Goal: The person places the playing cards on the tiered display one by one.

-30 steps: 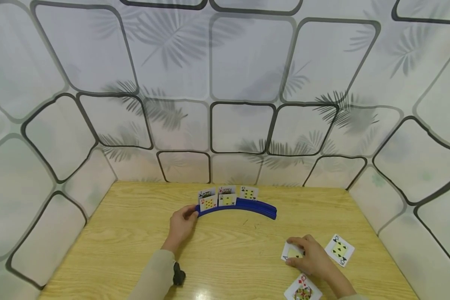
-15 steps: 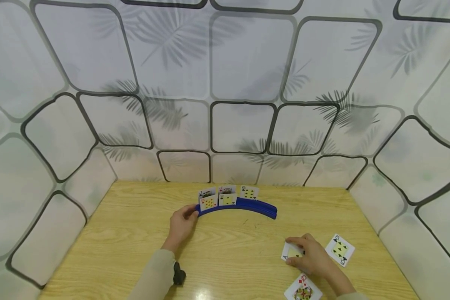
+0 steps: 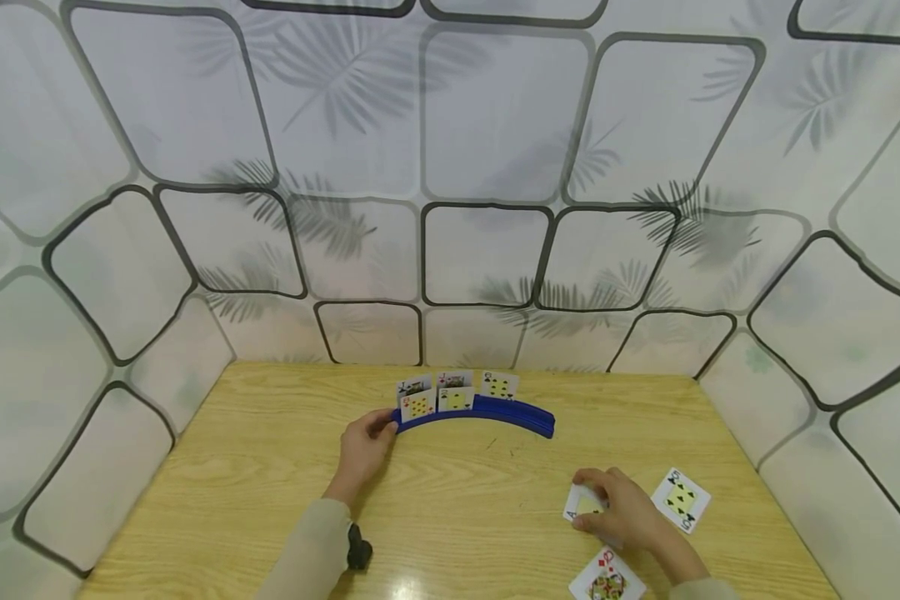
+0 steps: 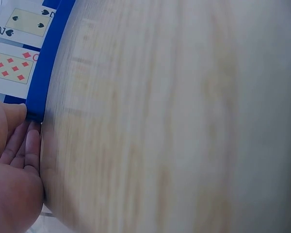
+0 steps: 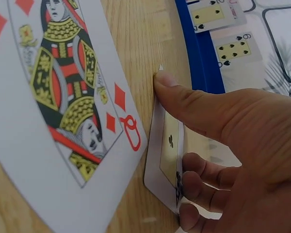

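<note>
Little changed: person's right hand [image 3: 624,512] kept pinching the ace of clubs [image 3: 584,503], still unracked; left hand [image 3: 365,450] kept gripping the curved blue card rack [image 3: 513,412] by its end

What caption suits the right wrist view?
Right hand holding a white rectangular ace card beside a white rectangular queen of diamonds.

"What's underneath it all?"
"A yellow wood-grain table [image 3: 465,508], grain running left to right."
"And at the far side?"
"A curved blue card rack [image 3: 513,410], standing near the middle."
"On the right?"
"A black-pipped number card [image 3: 681,500], face up; nearer and to its left, the queen of diamonds [image 3: 607,577], also face up."
"Nearest?"
"A glare patch [image 3: 405,590] on the wood."
</note>
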`<state>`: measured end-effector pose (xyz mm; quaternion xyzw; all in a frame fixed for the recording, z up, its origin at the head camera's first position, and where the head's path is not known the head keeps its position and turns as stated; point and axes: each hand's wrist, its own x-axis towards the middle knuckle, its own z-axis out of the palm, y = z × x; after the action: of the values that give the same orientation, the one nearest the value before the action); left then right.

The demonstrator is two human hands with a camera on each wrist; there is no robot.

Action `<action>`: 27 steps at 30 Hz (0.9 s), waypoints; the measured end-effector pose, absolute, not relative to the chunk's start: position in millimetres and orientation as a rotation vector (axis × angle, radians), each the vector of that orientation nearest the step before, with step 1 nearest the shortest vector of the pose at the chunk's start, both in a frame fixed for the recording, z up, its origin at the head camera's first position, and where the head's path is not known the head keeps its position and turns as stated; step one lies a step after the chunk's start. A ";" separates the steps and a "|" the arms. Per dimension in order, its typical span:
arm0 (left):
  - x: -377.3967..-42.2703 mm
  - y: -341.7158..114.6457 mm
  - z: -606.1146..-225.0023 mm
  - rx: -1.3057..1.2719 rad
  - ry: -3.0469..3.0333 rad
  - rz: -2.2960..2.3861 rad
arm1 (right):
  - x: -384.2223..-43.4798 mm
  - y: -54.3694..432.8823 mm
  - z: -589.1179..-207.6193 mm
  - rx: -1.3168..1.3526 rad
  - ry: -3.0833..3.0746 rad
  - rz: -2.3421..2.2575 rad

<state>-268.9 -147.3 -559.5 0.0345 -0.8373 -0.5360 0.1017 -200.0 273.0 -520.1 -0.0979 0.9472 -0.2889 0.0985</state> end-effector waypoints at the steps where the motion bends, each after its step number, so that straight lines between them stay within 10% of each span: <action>1: -268.8 -147.2 -559.4 0.104 -2.474 -1.586 | -200.0 273.1 -519.7 -0.291 2.804 -0.857; 27: -269.2 -147.8 -559.9 0.109 -2.482 -1.574 | -207.1 275.9 -513.4 -0.077 2.872 -1.084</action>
<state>-269.2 -147.8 -559.9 0.0370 -0.8397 -0.5324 0.1002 -207.1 275.9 -513.4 -0.0250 0.9347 -0.3527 0.0354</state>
